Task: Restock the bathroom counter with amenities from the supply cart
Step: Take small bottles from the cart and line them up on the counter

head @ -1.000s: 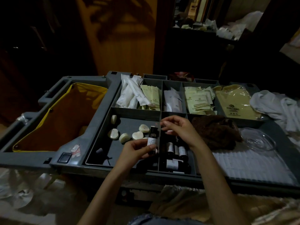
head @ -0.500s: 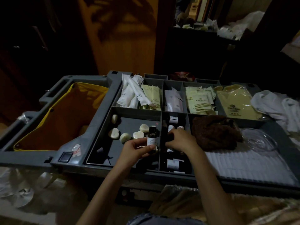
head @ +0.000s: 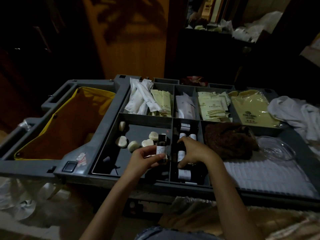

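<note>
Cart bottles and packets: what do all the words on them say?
Nothing here can be read for sure.
On the little bottle in the left hand: white label, print blurred.
On the bottles in the compartment: white labels, too small.
On the pale yellow packets: a logo line, too blurred.
On the big yellow bag: round emblem and lines, unreadable.
On the white sachets: tiny print, unreadable.

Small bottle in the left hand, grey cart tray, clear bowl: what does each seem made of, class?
Small bottle: dark glossy plastic or glass, paper label. Grey cart tray: matte moulded plastic, rounded edges. Clear bowl: transparent, glinting; glass or plastic, unclear.
</note>
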Demonstrator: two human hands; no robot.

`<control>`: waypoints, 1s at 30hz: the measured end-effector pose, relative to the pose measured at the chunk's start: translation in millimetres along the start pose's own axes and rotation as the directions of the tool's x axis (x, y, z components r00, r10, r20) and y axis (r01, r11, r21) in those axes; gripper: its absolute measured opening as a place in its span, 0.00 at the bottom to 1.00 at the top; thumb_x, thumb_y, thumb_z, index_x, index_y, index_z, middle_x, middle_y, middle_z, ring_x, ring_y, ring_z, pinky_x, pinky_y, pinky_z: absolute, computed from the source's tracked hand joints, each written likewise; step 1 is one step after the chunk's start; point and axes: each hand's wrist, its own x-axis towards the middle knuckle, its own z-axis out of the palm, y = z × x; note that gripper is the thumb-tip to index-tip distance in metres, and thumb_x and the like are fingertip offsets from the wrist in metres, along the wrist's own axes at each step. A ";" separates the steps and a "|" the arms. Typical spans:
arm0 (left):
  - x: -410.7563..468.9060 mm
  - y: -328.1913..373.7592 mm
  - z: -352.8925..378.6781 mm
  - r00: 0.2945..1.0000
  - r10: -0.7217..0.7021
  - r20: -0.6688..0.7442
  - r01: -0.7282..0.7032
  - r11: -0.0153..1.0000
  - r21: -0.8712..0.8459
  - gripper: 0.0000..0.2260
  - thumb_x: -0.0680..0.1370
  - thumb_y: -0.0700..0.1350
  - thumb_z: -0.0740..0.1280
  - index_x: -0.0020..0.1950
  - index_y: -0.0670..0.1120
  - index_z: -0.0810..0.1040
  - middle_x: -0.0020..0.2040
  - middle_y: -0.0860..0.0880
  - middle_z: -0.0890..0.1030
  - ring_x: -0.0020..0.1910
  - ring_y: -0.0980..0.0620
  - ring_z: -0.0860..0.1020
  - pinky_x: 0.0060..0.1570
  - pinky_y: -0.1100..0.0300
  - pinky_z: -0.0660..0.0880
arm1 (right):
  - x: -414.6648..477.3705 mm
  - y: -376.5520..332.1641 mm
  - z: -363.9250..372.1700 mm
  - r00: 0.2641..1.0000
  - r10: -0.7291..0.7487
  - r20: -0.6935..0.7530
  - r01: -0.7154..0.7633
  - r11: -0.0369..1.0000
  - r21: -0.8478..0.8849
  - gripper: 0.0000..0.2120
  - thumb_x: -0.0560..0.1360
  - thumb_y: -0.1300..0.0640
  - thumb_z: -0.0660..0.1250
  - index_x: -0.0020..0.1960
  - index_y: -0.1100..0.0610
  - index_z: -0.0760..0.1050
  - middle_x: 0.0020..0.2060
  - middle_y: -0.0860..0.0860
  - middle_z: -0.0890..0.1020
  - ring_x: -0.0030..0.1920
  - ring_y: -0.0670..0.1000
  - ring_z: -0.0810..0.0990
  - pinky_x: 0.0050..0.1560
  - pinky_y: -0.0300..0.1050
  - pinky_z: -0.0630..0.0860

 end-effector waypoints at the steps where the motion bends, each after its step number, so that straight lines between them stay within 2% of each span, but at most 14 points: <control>1: -0.3 0.0 -0.2 1.000 0.000 0.001 0.000 1.000 -0.007 0.11 0.75 0.38 0.69 0.56 0.45 0.80 0.49 0.48 0.85 0.47 0.56 0.83 0.40 0.68 0.77 | -0.4 2.0 -1.1 1.000 -0.010 -0.007 0.011 0.999 0.037 0.44 0.64 0.52 0.80 0.73 0.52 0.60 0.70 0.50 0.66 0.62 0.53 0.73 0.56 0.48 0.76; 5: -0.7 0.3 0.1 1.000 0.000 0.000 0.000 0.999 -0.032 0.09 0.75 0.38 0.69 0.54 0.46 0.80 0.49 0.48 0.84 0.47 0.56 0.83 0.38 0.69 0.76 | -4.5 12.1 -7.8 0.994 -0.094 -0.049 0.105 0.944 0.313 0.42 0.63 0.58 0.81 0.70 0.47 0.61 0.64 0.54 0.72 0.51 0.52 0.80 0.51 0.50 0.80; 7: -0.1 0.4 0.5 1.000 -0.003 -0.009 0.003 0.999 -0.035 0.08 0.75 0.38 0.69 0.53 0.47 0.81 0.49 0.48 0.85 0.46 0.57 0.83 0.38 0.69 0.76 | -9.6 13.6 -14.4 0.986 -0.148 -0.072 0.164 0.861 0.481 0.40 0.65 0.64 0.79 0.69 0.46 0.62 0.61 0.51 0.72 0.47 0.52 0.82 0.46 0.45 0.81; 8: 0.4 0.5 0.9 1.000 -0.007 -0.015 0.006 0.999 -0.033 0.08 0.75 0.38 0.70 0.52 0.47 0.81 0.49 0.48 0.85 0.46 0.57 0.83 0.38 0.69 0.76 | -11.5 13.0 -17.1 0.981 -0.180 -0.076 0.192 0.816 0.545 0.40 0.65 0.67 0.78 0.68 0.46 0.63 0.60 0.47 0.71 0.47 0.50 0.82 0.44 0.42 0.81; 10: 1.4 0.2 1.2 1.000 -0.013 -0.020 0.013 0.999 -0.033 0.08 0.75 0.38 0.70 0.53 0.47 0.81 0.47 0.49 0.85 0.45 0.58 0.83 0.38 0.69 0.76 | -12.7 9.8 -19.1 0.968 -0.241 -0.077 0.235 0.742 0.628 0.39 0.65 0.69 0.77 0.66 0.44 0.64 0.59 0.42 0.71 0.54 0.47 0.80 0.47 0.38 0.80; 12: 1.7 0.1 0.5 1.000 -0.018 -0.017 0.017 0.999 -0.039 0.09 0.74 0.38 0.70 0.53 0.47 0.81 0.46 0.50 0.85 0.45 0.57 0.83 0.38 0.69 0.76 | -11.4 6.3 -16.0 0.956 -0.274 -0.104 0.268 0.672 0.690 0.36 0.67 0.70 0.75 0.65 0.46 0.66 0.59 0.49 0.77 0.57 0.50 0.81 0.52 0.40 0.79; 14: 1.7 -0.6 -0.5 1.000 -0.011 -0.009 0.011 1.000 -0.021 0.08 0.74 0.39 0.70 0.52 0.48 0.81 0.48 0.49 0.85 0.48 0.55 0.83 0.40 0.68 0.77 | -9.6 2.9 -11.9 0.956 -0.265 -0.124 0.263 0.595 0.759 0.31 0.69 0.71 0.73 0.65 0.50 0.68 0.58 0.57 0.80 0.56 0.54 0.82 0.53 0.47 0.81; 16: 2.0 -1.5 -0.8 1.000 -0.009 -0.013 0.009 1.000 -0.022 0.08 0.74 0.40 0.70 0.52 0.48 0.81 0.48 0.49 0.85 0.48 0.55 0.83 0.40 0.68 0.77 | -8.2 -0.9 -8.6 0.954 -0.275 -0.117 0.257 0.556 0.790 0.31 0.70 0.70 0.72 0.67 0.50 0.68 0.56 0.58 0.82 0.56 0.55 0.82 0.54 0.49 0.80; 19: 2.2 -2.9 -1.1 1.000 -0.003 -0.003 0.003 0.999 -0.036 0.09 0.75 0.39 0.70 0.54 0.47 0.81 0.47 0.49 0.85 0.47 0.55 0.83 0.40 0.68 0.77 | -2.6 -2.7 -3.2 0.959 -0.260 -0.113 0.242 0.542 0.805 0.30 0.71 0.68 0.73 0.68 0.49 0.69 0.57 0.56 0.81 0.58 0.52 0.81 0.57 0.45 0.79; 22: 2.6 -4.7 -2.4 1.000 0.012 -0.012 -0.013 0.999 -0.032 0.11 0.75 0.39 0.70 0.57 0.45 0.80 0.51 0.46 0.85 0.51 0.52 0.83 0.46 0.62 0.79 | -4.0 -8.1 -1.6 0.969 -0.217 -0.117 0.214 0.505 0.836 0.22 0.71 0.68 0.71 0.60 0.50 0.74 0.52 0.50 0.82 0.51 0.43 0.82 0.49 0.35 0.78; 24: 2.8 -5.7 -3.0 1.000 0.016 -0.026 -0.017 0.999 -0.038 0.12 0.75 0.38 0.70 0.57 0.44 0.80 0.52 0.44 0.84 0.52 0.49 0.82 0.51 0.57 0.80 | -6.4 -9.4 3.1 0.969 -0.211 -0.130 0.217 0.471 0.855 0.19 0.72 0.70 0.70 0.58 0.54 0.76 0.51 0.50 0.83 0.50 0.44 0.83 0.48 0.36 0.79; 27: -0.2 -3.6 1.4 0.997 0.061 -0.043 -0.063 0.997 -0.036 0.11 0.74 0.36 0.70 0.56 0.42 0.80 0.49 0.45 0.85 0.49 0.50 0.83 0.46 0.62 0.79 | -12.6 -7.5 13.7 0.973 -0.147 -0.177 0.223 0.425 0.877 0.20 0.70 0.70 0.72 0.58 0.53 0.78 0.49 0.51 0.85 0.51 0.48 0.84 0.48 0.38 0.79; 30: -4.7 -3.8 7.1 0.994 0.101 -0.041 -0.102 0.995 -0.022 0.10 0.75 0.35 0.69 0.55 0.42 0.80 0.45 0.48 0.86 0.47 0.53 0.84 0.42 0.67 0.78 | -22.3 -3.7 24.0 0.973 -0.102 -0.208 0.231 0.392 0.891 0.20 0.70 0.69 0.73 0.57 0.50 0.79 0.49 0.51 0.85 0.53 0.48 0.83 0.52 0.40 0.79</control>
